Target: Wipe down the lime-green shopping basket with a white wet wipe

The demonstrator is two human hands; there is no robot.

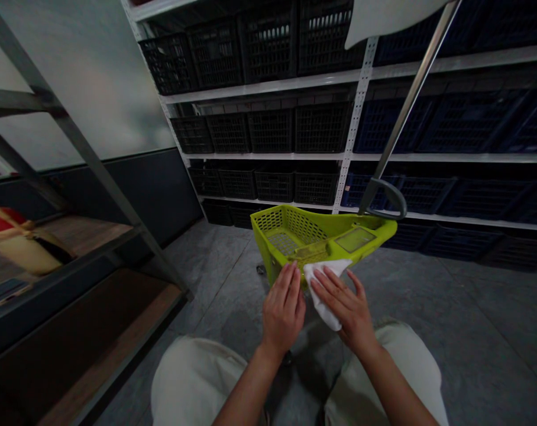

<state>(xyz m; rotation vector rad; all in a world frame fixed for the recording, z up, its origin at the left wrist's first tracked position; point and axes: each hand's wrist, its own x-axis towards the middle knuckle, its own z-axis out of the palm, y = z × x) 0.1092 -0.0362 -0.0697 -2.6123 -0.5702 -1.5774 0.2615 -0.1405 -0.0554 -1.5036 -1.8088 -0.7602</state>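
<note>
A lime-green plastic shopping cart (310,216) with perforated basket walls stands in front of my knees. My left hand (284,310) holds its near edge, with the fingers close together on the rim. Under the fingers of my right hand (346,305) is a white cloth (324,307), pressed against the cart's near side, part of it hanging down. To the right of the basket, a framed panel (355,238) is set in the cart's top. A dark grey loop handle (388,198) and a metal pole (413,97) rise at the cart's right end.
White shelving (268,86) behind the cart carries black crates (271,130) and blue crates (463,124). At left stands a metal-framed rack (91,157) with wooden shelves and a woven basket (24,248). A pale flag-like sheet (388,18) hangs from the pole above.
</note>
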